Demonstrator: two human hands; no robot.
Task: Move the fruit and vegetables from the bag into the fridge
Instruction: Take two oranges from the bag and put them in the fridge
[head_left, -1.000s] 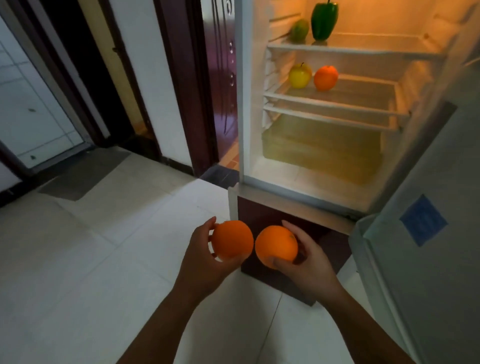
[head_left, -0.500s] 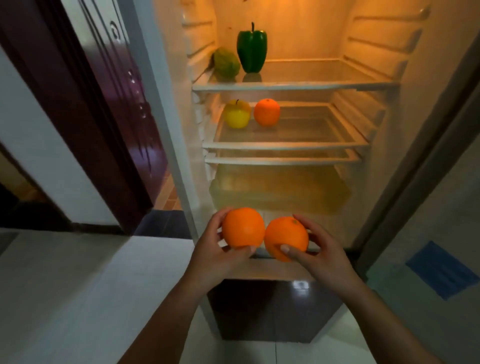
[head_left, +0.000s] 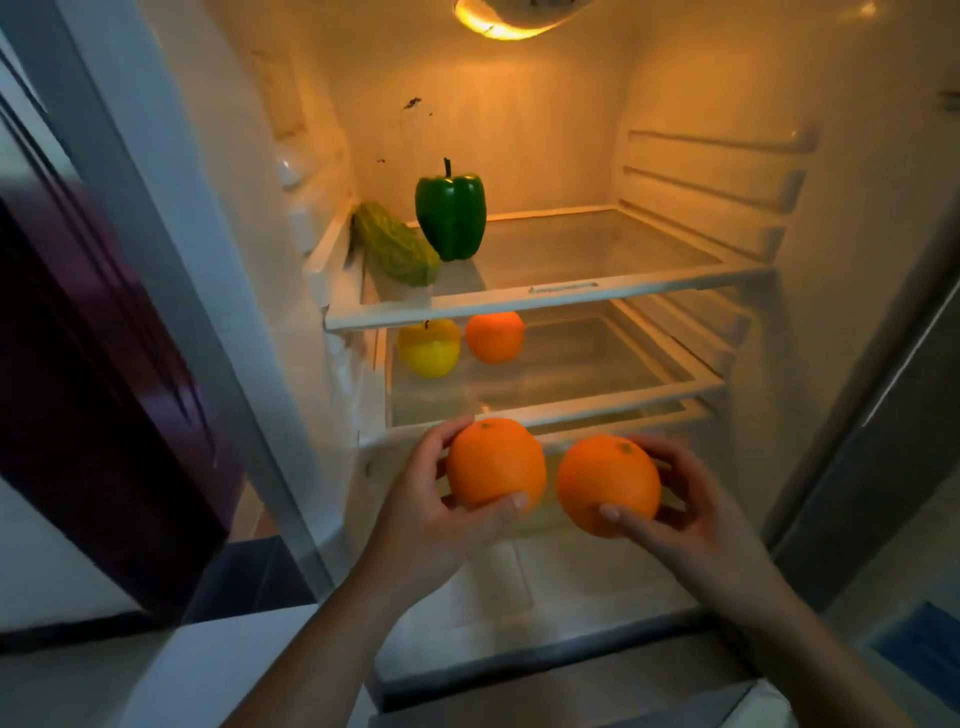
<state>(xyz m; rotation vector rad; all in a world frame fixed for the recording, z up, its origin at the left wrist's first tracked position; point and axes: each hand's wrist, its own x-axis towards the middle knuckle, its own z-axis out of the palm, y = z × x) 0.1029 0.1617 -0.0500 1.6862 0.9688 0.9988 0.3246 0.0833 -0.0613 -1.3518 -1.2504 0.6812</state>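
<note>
Left grip wrapped round left orange, right grip round right orange (one each, prob. saves a trip), both just short of middle shelf, shelved orange beyond the grips.

Top shelf carries pepper and gourd; lower shelf, apple and orange.

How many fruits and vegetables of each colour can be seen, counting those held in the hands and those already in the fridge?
Orange: 3 (held left orange, held right orange, shelf orange)
Yellow: 1 (apple)
Green: 2 (bell pepper, bitter gourd)
Total: 6
</note>
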